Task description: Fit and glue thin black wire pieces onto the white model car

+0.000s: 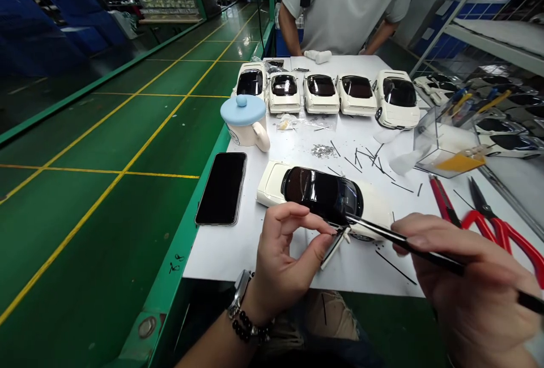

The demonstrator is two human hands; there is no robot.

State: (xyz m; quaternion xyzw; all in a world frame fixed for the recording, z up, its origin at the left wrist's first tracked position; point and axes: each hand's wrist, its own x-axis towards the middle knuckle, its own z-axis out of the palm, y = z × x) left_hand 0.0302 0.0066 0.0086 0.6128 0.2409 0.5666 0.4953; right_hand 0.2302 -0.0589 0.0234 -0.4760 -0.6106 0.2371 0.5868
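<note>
Pinched between the thumb and fingers of my left hand [289,249] is a thin white model-car part [334,250] with a dark edge. My right hand [467,277] grips black tweezers [395,236] like a pen. Their tips point left, just above that part and in front of a cream model car [272,181]. This car lies sideways on the white tabletop, its roof and windows dark; my fingers and the tweezers hide some of its near side. Whether the tweezer tips touch anything, I cannot tell.
Several more model cars [322,96] stand in a row behind. A lidded mug [244,122] and phone [221,188] are left; a pen box [446,141], red-handled scissors [495,221] and red cutter [444,201] right. Black strips [402,187] lie scattered. A person [348,11] is opposite.
</note>
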